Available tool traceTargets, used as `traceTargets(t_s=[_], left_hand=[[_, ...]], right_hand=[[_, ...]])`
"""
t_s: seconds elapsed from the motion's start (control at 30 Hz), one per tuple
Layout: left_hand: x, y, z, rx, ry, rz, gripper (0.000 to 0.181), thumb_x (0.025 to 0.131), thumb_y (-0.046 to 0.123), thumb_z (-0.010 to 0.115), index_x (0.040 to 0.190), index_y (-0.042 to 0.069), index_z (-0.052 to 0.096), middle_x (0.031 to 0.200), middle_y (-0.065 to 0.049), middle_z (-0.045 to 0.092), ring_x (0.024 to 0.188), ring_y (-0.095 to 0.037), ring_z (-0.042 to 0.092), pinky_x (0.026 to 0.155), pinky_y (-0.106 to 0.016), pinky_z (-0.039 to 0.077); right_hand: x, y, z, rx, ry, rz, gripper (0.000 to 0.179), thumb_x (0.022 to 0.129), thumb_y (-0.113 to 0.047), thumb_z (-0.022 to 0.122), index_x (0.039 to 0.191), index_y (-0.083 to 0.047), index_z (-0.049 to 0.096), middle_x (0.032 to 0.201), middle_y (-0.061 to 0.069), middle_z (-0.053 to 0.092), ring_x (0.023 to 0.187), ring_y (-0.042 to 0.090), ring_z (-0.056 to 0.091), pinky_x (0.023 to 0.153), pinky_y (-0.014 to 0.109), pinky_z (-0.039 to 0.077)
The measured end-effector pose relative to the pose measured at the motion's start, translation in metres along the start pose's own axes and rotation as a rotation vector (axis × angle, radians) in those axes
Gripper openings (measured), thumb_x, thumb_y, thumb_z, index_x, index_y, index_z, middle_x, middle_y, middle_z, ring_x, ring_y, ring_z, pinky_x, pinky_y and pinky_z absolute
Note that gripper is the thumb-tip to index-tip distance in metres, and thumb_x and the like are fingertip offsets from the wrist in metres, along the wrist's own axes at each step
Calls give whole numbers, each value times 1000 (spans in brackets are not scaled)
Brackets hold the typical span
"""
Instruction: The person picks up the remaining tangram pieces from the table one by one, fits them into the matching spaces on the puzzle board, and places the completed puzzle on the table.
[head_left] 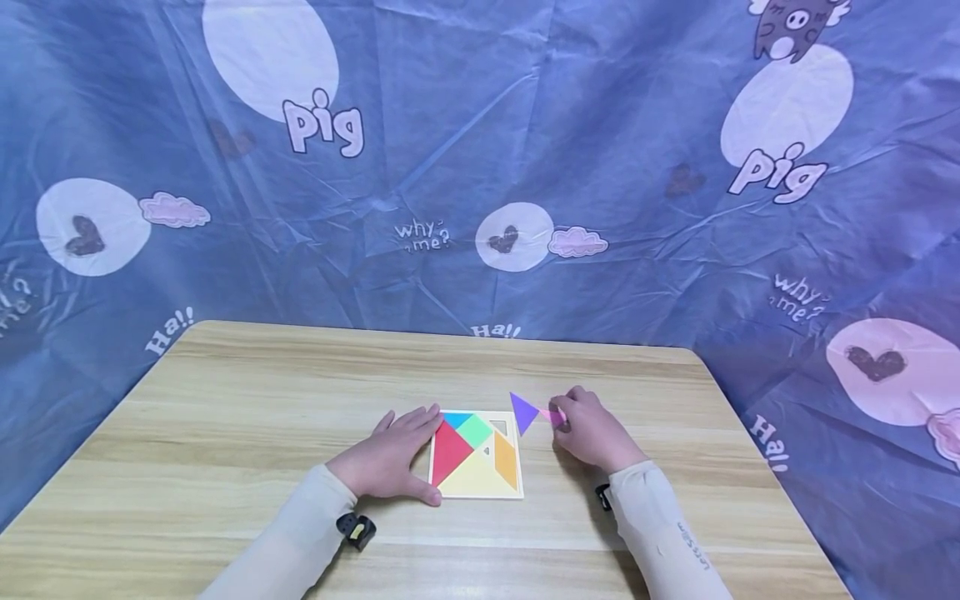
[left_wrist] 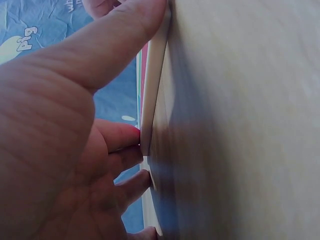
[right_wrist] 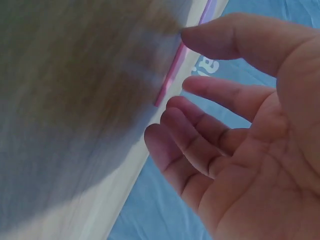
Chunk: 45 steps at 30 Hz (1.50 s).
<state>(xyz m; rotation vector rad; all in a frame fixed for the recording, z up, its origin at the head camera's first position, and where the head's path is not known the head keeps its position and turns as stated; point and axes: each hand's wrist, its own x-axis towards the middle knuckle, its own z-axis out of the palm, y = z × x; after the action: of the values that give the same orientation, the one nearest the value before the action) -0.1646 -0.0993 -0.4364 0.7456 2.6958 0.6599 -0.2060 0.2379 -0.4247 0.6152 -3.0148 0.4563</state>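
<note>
- We see the square tray (head_left: 480,497) on the wooden table (head_left: 300,400) between the two hands, touching the left one.
- Our left hand (head_left: 393,458) is spread, thumb at the tray's near corner and fingers along its left edge toward the far corner.
- Our right hand (head_left: 592,429), well apart from the left, bends its fingers about the pink piece (head_left: 552,416); thumb and forefinger lie at it, but we cannot tell whether they pinch.
- The pink piece narrows toward the left hand; its other end is hidden under the right fingers.
- Between it and the tray, we see the purple triangle (head_left: 524,413), its long side running near to far beside the tray, its opposite corner pointing at the right hand.
- Nearest our left hand, the red triangle (head_left: 452,450) points rightward.
- The yellow triangle (head_left: 476,481) points away from us, its long side along the near rim.
- The orange parallelogram (head_left: 506,461), on the tray's right-hand side, slants from far left to near right.
</note>
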Motion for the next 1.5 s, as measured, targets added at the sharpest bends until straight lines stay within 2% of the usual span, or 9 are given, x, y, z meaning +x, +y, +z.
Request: traceTargets(t_s=[0.13,0.33,0.53,0.73,0.83,1.07,1.27,1.5], left_hand=[[0,0,0,5,-5,-8,120,73,62,86,162,4,31,170,-10,25,158,-32,21,126,-63,10],[2,-1,-2,12,-9,-30,120,73,61,87,163,6,30,171,-7,24,158,-30,20,127,-61,9],[3,-1,-3,9,-11,-27,120,72,61,87,163,6,30,171,-8,24,158,-31,20,127,-61,9],[2,0,-4,1,-11,-23,121,72,61,87,162,4,31,170,-10,25,158,-32,21,126,-62,10],[2,0,-4,5,-12,-26,121,72,61,87,162,5,30,171,-9,25,158,-31,20,127,-62,9],[1,0,-3,-5,-18,-24,121,72,61,87,162,4,31,171,-10,25,158,-32,20,126,-62,9],[2,2,-3,-1,-16,-28,121,72,62,87,162,4,30,171,-9,24,158,-32,20,127,-62,9],[1,1,1,11,-4,-21,121,72,63,86,162,4,31,170,-10,25,158,-32,21,126,-62,10]], right_hand=[[0,0,2,-16,-5,-19,30,90,-5,73,119,1,71,102,15,59,92,29,54,82,45,53],[2,1,3,-19,22,-22,23,92,-5,74,115,-3,76,97,12,60,87,27,55,79,44,54],[4,0,5,-10,41,10,18,92,-4,73,109,-5,78,87,6,56,78,21,52,72,38,52],[5,-2,4,-1,24,37,18,89,1,72,104,-6,79,86,4,62,77,19,58,75,42,57],[5,-3,4,1,16,47,14,89,-2,73,102,-5,78,84,4,62,76,19,58,75,42,57],[3,-6,5,2,5,57,10,90,-15,78,94,-7,73,83,2,56,73,17,53,65,38,52],[2,-7,5,-5,1,62,8,90,-10,78,90,-8,70,82,2,54,72,17,50,66,37,52],[1,-9,2,31,-29,108,5,89,-6,75,88,-7,70,81,3,55,72,17,50,67,35,50]])
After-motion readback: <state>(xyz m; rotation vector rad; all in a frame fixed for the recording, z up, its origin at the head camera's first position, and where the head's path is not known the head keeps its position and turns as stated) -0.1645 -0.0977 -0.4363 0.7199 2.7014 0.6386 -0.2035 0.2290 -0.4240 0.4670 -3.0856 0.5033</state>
